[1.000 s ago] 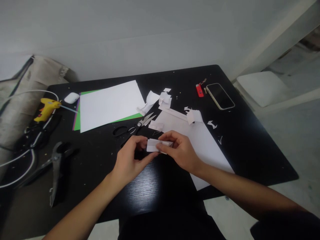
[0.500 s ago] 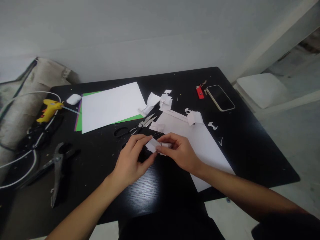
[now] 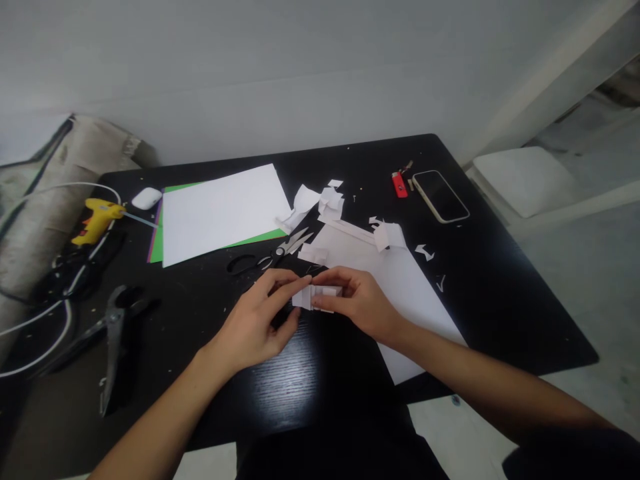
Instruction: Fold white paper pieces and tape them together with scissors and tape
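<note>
Between my two hands is a small folded white paper piece (image 3: 303,298), held just above the black table near its front. My left hand (image 3: 257,319) pinches its left end, thumb below and fingers over the top. My right hand (image 3: 357,300) grips the right end with thumb and fingers, hiding part of it. Just beyond my hands lie black-handled scissors (image 3: 281,252) with their blades apart. A large white sheet (image 3: 400,293) lies under my right wrist, with cut paper scraps (image 3: 389,235) on its far part.
Behind on the left, a white sheet (image 3: 225,213) tops coloured sheets. A yellow glue gun (image 3: 95,221), a white earbud case (image 3: 147,198) and pliers (image 3: 115,320) lie further left. Back right are a red lighter (image 3: 399,185) and a phone (image 3: 441,195). Crumpled scraps (image 3: 305,203) lie mid-table.
My left fingers and thumb have shifted on the folded paper, and its left part now sits straighter in line with the right part. My right hand keeps its grip.
</note>
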Demonstrator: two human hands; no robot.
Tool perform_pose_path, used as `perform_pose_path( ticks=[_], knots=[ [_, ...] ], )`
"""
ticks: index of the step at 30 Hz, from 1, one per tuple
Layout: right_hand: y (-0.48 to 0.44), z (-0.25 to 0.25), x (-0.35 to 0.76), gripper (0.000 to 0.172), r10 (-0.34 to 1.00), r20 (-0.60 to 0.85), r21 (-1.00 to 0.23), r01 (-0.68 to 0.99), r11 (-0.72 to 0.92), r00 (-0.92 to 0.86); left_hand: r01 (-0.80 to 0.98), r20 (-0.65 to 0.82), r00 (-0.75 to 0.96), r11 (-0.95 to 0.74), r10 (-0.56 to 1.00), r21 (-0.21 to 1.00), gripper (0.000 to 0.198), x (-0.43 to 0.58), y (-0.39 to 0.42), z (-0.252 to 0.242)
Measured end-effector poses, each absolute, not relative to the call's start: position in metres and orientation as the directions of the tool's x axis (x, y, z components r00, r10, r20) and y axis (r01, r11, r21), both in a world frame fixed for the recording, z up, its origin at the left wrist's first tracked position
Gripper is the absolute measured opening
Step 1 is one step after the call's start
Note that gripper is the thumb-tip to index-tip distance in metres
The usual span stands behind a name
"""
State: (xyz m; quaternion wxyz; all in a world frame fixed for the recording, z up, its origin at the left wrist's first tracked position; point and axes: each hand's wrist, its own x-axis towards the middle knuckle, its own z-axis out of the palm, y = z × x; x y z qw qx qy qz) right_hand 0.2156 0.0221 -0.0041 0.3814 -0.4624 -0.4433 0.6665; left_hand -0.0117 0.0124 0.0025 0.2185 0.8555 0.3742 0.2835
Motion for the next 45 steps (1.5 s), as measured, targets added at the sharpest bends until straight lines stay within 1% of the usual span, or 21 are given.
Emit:
perform_pose_path(
  ticks=[5, 9, 12, 14, 16, 19, 20, 22, 24, 26, 33, 38, 45],
  knots=[
    [0.022, -0.008, 0.215, 0.038, 0.915, -0.295, -0.94, -0.085, -0.329, -0.275, 0.52, 0.344, 0.57, -0.652, 0.746, 0.552, 0.065, -0.011, 0.013, 0.0],
    [0.022, -0.008, 0.215, 0.041, 0.925, -0.274, -0.947, -0.093, -0.307, -0.264, 0.543, 0.347, 0.583, -0.67, 0.735, 0.506, 0.068, -0.01, 0.012, -0.002],
    [0.021, -0.008, 0.214, 0.039, 0.934, -0.255, -0.955, -0.088, -0.285, -0.249, 0.559, 0.348, 0.587, -0.676, 0.731, 0.48, 0.066, -0.01, 0.011, -0.002],
    [0.021, -0.007, 0.215, 0.036, 0.939, -0.255, -0.96, -0.055, -0.275, -0.231, 0.555, 0.349, 0.584, -0.675, 0.733, 0.486, 0.063, -0.01, 0.011, 0.0],
    [0.021, -0.007, 0.215, 0.033, 0.942, -0.254, -0.963, -0.03, -0.267, -0.221, 0.539, 0.342, 0.567, -0.651, 0.749, 0.534, 0.061, -0.01, 0.01, 0.003],
    [0.02, -0.006, 0.216, 0.03, 0.955, -0.215, -0.975, -0.02, -0.223, -0.204, 0.5, 0.289, 0.481, -0.53, 0.828, 0.684, 0.057, -0.009, 0.009, 0.007],
    [0.019, -0.006, 0.216, 0.029, 0.96, -0.196, -0.979, -0.019, -0.204, -0.199, 0.484, 0.255, 0.43, -0.459, 0.866, 0.745, 0.053, -0.008, 0.008, 0.008],
    [0.017, -0.005, 0.216, 0.026, 0.965, -0.175, -0.983, -0.026, -0.184, -0.196, 0.441, 0.155, 0.336, -0.3, 0.929, 0.846, 0.036, -0.006, 0.009, 0.007],
    [0.016, -0.004, 0.216, 0.025, 0.964, -0.176, -0.981, -0.043, -0.188, -0.201, 0.397, 0.049, 0.293, -0.168, 0.955, 0.902, 0.02, -0.003, 0.009, 0.005],
    [0.015, -0.004, 0.216, 0.024, 0.963, -0.178, -0.98, -0.051, -0.192, -0.204, 0.367, -0.008, 0.29, -0.103, 0.957, 0.925, 0.017, -0.001, 0.009, 0.002],
    [0.015, -0.003, 0.214, 0.021, 0.961, -0.181, -0.979, -0.06, -0.197, -0.208, 0.292, -0.021, 0.248, -0.054, 0.969, 0.955, 0.018, 0.001, 0.009, 0.001],
    [0.015, -0.001, 0.214, 0.017, 0.962, -0.17, -0.982, -0.048, -0.184, -0.212, 0.292, -0.018, 0.237, -0.054, 0.971, 0.955, 0.017, 0.002, 0.009, 0.001],
    [0.015, -0.002, 0.214, 0.018, 0.96, -0.139, -0.982, -0.092, -0.165, -0.242, 0.301, 0.023, 0.234, -0.094, 0.972, 0.949, 0.016, 0.002, 0.008, 0.0]
  ],
)
